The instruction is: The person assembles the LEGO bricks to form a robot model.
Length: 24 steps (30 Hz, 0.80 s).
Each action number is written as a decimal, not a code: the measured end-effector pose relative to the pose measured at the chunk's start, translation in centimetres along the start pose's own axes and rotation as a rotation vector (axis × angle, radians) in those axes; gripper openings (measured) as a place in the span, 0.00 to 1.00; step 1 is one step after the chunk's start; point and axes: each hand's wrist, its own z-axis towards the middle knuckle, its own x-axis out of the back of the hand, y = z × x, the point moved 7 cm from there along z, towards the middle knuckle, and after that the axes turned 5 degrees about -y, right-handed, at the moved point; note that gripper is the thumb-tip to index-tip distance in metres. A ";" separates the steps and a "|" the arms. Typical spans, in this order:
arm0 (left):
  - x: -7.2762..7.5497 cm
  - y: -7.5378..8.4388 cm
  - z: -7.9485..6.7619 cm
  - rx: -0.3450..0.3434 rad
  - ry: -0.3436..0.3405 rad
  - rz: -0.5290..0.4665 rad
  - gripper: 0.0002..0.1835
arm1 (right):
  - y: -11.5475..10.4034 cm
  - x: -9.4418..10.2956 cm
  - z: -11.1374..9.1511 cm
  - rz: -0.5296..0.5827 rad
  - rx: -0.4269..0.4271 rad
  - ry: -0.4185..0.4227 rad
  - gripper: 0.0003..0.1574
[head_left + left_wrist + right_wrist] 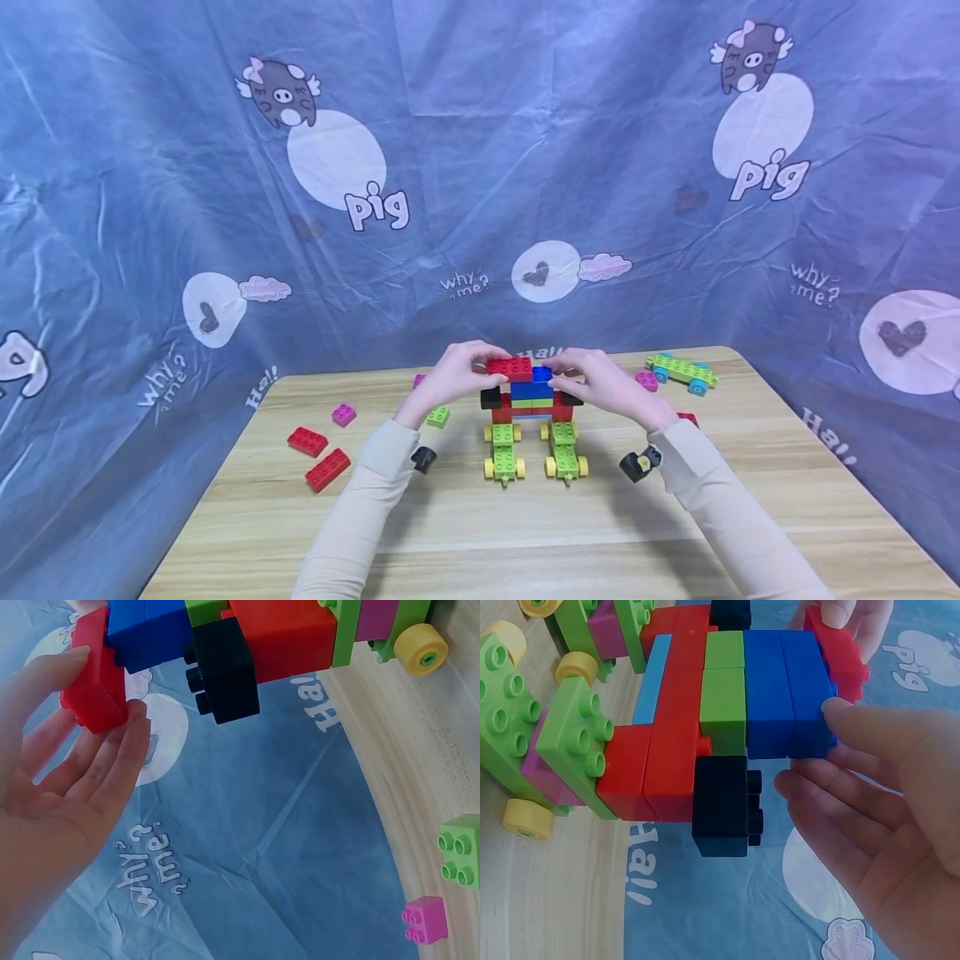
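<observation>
A figure of toy building bricks stands on the table, with wheeled lime-green bases on yellow wheels below. Above these come red bricks, lime bricks, black bricks jutting out at both sides, and two stacked blue bricks on top. My left hand pinches a red brick between thumb and fingers, over the left part of the blue top. The right hand grips the blue bricks at their right end, thumb in front and fingers behind.
Two red bricks and a magenta brick lie at the left. A lime brick sits behind my left wrist. At the back right are a lime wheeled base with blue wheels and a magenta brick. A patterned blue cloth hangs behind.
</observation>
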 end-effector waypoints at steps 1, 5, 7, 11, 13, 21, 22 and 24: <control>0.0 0.0 0.0 0.002 -0.002 -0.002 0.17 | 0.0 0.0 0.0 -0.001 -0.001 -0.001 0.23; -0.1 0.0 -0.1 0.004 -0.004 -0.013 0.18 | 0.0 -0.1 0.0 0.004 0.000 0.000 0.23; 0.0 0.0 -0.1 0.000 -0.002 -0.014 0.18 | 0.0 0.0 0.0 0.007 0.002 0.004 0.23; 0.0 0.2 -0.2 -0.015 0.003 -0.025 0.18 | -0.1 0.0 0.0 0.004 0.002 0.007 0.23; 0.0 0.3 -0.2 -0.025 0.004 -0.027 0.18 | -0.1 0.0 0.0 -0.001 0.000 0.010 0.23; 0.0 0.3 -0.1 -0.015 0.009 0.009 0.18 | -0.1 0.1 -0.1 -0.011 -0.002 0.017 0.22; 0.0 0.3 -0.1 -0.011 0.009 0.010 0.18 | -0.1 0.1 -0.1 -0.010 -0.003 0.016 0.22; 0.0 0.3 -0.1 -0.009 0.010 0.014 0.17 | -0.1 0.1 -0.1 -0.008 -0.004 0.014 0.22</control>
